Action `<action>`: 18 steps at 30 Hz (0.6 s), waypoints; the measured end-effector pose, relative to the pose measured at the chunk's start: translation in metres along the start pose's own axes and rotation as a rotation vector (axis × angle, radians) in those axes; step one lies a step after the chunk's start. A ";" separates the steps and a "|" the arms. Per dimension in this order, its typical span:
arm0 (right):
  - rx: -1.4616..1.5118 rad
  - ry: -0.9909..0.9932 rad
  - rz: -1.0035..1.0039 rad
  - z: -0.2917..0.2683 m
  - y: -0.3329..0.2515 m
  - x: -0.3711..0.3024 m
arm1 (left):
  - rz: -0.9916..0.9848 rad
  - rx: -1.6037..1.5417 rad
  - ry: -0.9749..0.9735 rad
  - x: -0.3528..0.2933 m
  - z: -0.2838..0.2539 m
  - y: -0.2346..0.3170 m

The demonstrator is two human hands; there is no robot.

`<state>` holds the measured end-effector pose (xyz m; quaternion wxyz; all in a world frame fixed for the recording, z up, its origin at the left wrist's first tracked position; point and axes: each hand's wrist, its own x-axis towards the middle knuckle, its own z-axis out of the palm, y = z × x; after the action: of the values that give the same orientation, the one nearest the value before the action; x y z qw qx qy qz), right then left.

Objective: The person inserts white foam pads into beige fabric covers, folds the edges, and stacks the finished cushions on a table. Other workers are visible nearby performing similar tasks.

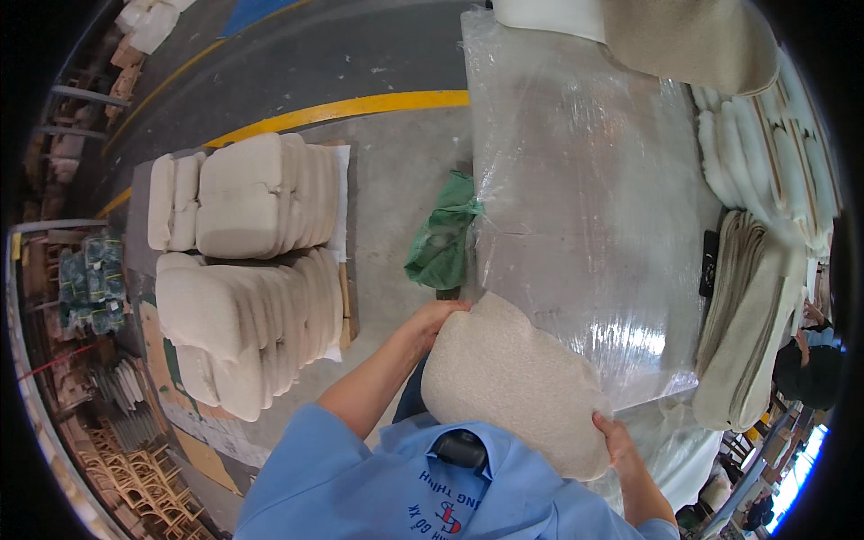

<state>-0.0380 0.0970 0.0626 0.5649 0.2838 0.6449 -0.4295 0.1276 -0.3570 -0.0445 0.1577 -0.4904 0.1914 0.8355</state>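
Note:
A beige, fuzzy-surfaced seat cushion with a notched outline is held in front of my chest, tilted across the near edge of the table. My left hand grips its upper left edge, fingers mostly tucked behind it. At the lower right edge, my right hand clasps the same cushion, thumb on top and the other fingers hidden underneath. Beside it spreads the table, covered in clear plastic film. A green plastic bag hangs at the table's left side.
Stacks of similar cushions rest on a low pallet to the left. Folded beige fabric and white padding line the table's right side. Another beige pad lies at the far end. Wooden chair frames stand lower left.

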 end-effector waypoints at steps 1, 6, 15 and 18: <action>-0.008 0.010 0.001 0.001 0.000 -0.001 | -0.026 -0.032 -0.017 0.003 -0.001 -0.002; -0.039 -0.007 0.056 -0.006 -0.004 0.001 | -0.123 -0.206 -0.157 0.025 -0.015 -0.017; 0.024 -0.160 0.133 -0.021 0.005 0.009 | 0.364 -0.109 0.051 -0.057 0.023 -0.047; 0.036 -0.244 0.079 -0.025 0.013 0.009 | 0.370 -0.254 -0.162 -0.097 0.057 -0.053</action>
<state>-0.0410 0.1242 0.0507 0.6505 0.2648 0.5520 -0.4496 0.1537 -0.2903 0.0571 -0.0463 -0.3941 0.1582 0.9042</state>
